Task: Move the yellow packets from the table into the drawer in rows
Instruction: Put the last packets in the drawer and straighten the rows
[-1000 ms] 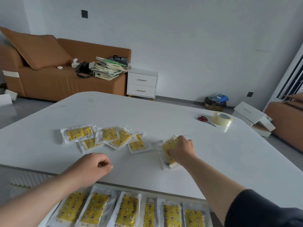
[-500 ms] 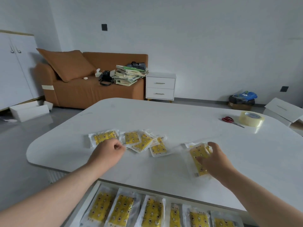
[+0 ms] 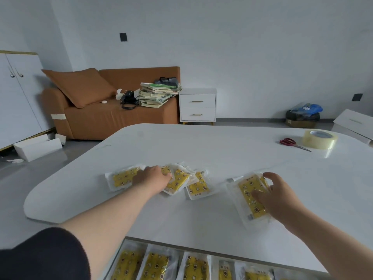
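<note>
Several yellow packets in clear wrap lie in a loose cluster (image 3: 179, 179) on the white table (image 3: 222, 154). My left hand (image 3: 152, 178) rests on top of that cluster, fingers curled over a packet between the leftmost packet (image 3: 121, 177) and the middle ones. My right hand (image 3: 279, 196) grips a separate yellow packet (image 3: 251, 196) to the right, thumb on its far edge and fingers on its face. Below the table's near edge the open drawer (image 3: 222, 257) holds a row of several yellow packets (image 3: 155, 266).
A roll of clear tape (image 3: 320, 139) and red scissors (image 3: 292, 143) sit at the table's far right. Beyond the table stand a brown sofa (image 3: 113, 110) with a stack of books, a white nightstand (image 3: 197, 107) and white cabinets (image 3: 18, 98).
My left hand has reached forward from near the table's edge onto the packet cluster. My right hand keeps hold of its packet. The view has swung to the left.
</note>
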Tool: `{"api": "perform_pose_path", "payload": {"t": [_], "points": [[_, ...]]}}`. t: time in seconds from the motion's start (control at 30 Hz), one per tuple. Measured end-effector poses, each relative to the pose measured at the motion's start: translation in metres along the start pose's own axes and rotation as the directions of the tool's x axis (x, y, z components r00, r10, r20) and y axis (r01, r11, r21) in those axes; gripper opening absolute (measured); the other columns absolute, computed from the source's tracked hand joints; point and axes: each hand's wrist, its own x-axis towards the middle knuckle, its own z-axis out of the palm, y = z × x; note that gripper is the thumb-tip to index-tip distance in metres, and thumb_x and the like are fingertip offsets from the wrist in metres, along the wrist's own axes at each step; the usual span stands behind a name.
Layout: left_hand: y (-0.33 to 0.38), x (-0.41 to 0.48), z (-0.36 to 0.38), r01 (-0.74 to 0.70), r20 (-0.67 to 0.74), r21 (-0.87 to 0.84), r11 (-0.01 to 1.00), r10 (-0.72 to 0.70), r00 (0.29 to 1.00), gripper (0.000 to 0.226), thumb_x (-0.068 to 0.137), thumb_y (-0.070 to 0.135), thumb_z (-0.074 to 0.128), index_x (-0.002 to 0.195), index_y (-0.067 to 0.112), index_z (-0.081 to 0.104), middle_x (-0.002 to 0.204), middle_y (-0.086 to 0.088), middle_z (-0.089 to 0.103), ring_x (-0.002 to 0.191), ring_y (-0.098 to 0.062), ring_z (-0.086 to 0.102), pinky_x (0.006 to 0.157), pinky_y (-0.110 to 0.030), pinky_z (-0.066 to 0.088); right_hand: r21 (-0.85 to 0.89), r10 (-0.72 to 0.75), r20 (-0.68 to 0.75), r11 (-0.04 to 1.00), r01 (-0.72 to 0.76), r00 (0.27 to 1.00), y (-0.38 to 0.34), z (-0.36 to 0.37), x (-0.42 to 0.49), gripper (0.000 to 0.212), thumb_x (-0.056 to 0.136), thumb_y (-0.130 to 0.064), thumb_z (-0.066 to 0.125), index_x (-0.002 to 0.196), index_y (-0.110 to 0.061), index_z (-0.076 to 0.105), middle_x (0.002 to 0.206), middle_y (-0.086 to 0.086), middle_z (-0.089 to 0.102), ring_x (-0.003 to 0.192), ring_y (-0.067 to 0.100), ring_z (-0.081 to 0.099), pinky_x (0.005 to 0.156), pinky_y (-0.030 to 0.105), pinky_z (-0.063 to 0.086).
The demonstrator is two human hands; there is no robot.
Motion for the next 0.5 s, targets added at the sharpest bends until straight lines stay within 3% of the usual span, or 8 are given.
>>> {"api": "perform_pose_path", "payload": {"t": [0.07, 0.13, 0.17, 0.27, 0.33, 0.4, 0.5], "points": [[0.009, -0.001, 0.008, -0.062, 0.006, 0.178, 0.982, 0.062, 0.998, 0.048, 0.093, 0.051, 0.032, 0.126, 0.026, 0.056, 0.133, -0.007, 0.051, 0.125, -0.030, 0.043, 0.106, -0.043, 0.033, -0.003, -0.003, 0.000, 1.000, 0.003, 1.000, 0.001, 0.000, 0.002, 0.059, 0.086, -0.019, 0.069, 0.137, -0.027, 0.042, 0.104, 0.004, 0.061, 0.080, 0.025, 0.065, 0.072, 0.038, 0.055], [0.013, -0.006, 0.012, -0.153, -0.048, 0.228, 0.962, 0.168, 0.985, 0.038, 0.093, 0.039, 0.034, 0.117, 0.029, 0.061, 0.131, -0.003, 0.053, 0.125, -0.027, 0.041, 0.110, -0.046, 0.027, 0.001, -0.006, 0.008, 1.000, 0.006, 1.000, 0.002, 0.000, 0.002, 0.059, 0.086, -0.020, 0.069, 0.137, -0.027, 0.042, 0.101, 0.002, 0.062, 0.081, 0.024, 0.066, 0.073, 0.038, 0.055], [0.013, -0.006, 0.012, -0.201, -0.059, 0.162, 0.966, 0.213, 0.975, 0.032, 0.092, 0.035, 0.037, 0.109, 0.030, 0.063, 0.128, -0.001, 0.057, 0.123, -0.025, 0.045, 0.109, -0.043, 0.031, 0.010, -0.008, 0.014, 1.000, 0.008, 1.000, 0.002, 0.000, 0.002, 0.059, 0.086, -0.019, 0.069, 0.137, -0.027, 0.042, 0.099, 0.000, 0.062, 0.081, 0.024, 0.066, 0.074, 0.038, 0.055], [0.014, -0.011, 0.011, -0.268, 0.020, -0.268, 0.925, 0.283, 0.959, 0.017, 0.090, 0.025, 0.050, 0.080, 0.032, 0.061, 0.095, 0.001, 0.069, 0.102, -0.025, 0.063, 0.089, -0.033, 0.048, 0.015, -0.018, 0.032, 1.000, 0.017, 0.999, 0.005, 0.000, 0.002, 0.060, 0.086, -0.019, 0.069, 0.138, -0.026, 0.041, 0.102, 0.004, 0.063, 0.083, 0.025, 0.067, 0.079, 0.039, 0.056], [0.015, -0.012, 0.013, -0.297, -0.029, -0.346, 0.890, 0.307, 0.951, 0.013, 0.087, 0.029, 0.063, 0.076, 0.023, 0.066, 0.085, 0.003, 0.070, 0.091, -0.022, 0.065, 0.077, -0.027, 0.048, 0.022, -0.022, 0.043, 1.000, 0.021, 0.999, 0.006, -0.001, 0.001, 0.060, 0.086, -0.019, 0.069, 0.139, -0.026, 0.040, 0.105, 0.006, 0.064, 0.085, 0.025, 0.066, 0.080, 0.040, 0.055], [0.017, -0.013, 0.015, -0.255, -0.066, -0.309, 0.916, 0.247, 0.967, 0.025, 0.080, 0.040, 0.072, 0.091, 0.018, 0.068, 0.101, 0.003, 0.066, 0.098, -0.018, 0.062, 0.078, -0.026, 0.047, 0.031, -0.025, 0.052, 0.999, 0.023, 0.998, 0.007, -0.002, -0.001, 0.061, 0.087, -0.019, 0.069, 0.139, -0.026, 0.040, 0.106, 0.006, 0.063, 0.085, 0.024, 0.066, 0.077, 0.037, 0.054], [0.024, -0.011, 0.012, -0.111, 0.017, -0.135, 0.985, 0.115, 0.993, 0.067, 0.073, 0.058, 0.070, 0.123, 0.018, 0.052, 0.130, -0.001, 0.055, 0.116, -0.023, 0.054, 0.093, -0.033, 0.047, 0.052, -0.027, 0.059, 0.998, 0.024, 0.998, 0.008, -0.003, -0.002, 0.061, 0.087, -0.019, 0.068, 0.140, -0.026, 0.039, 0.105, 0.004, 0.063, 0.085, 0.023, 0.066, 0.076, 0.036, 0.054]]}}
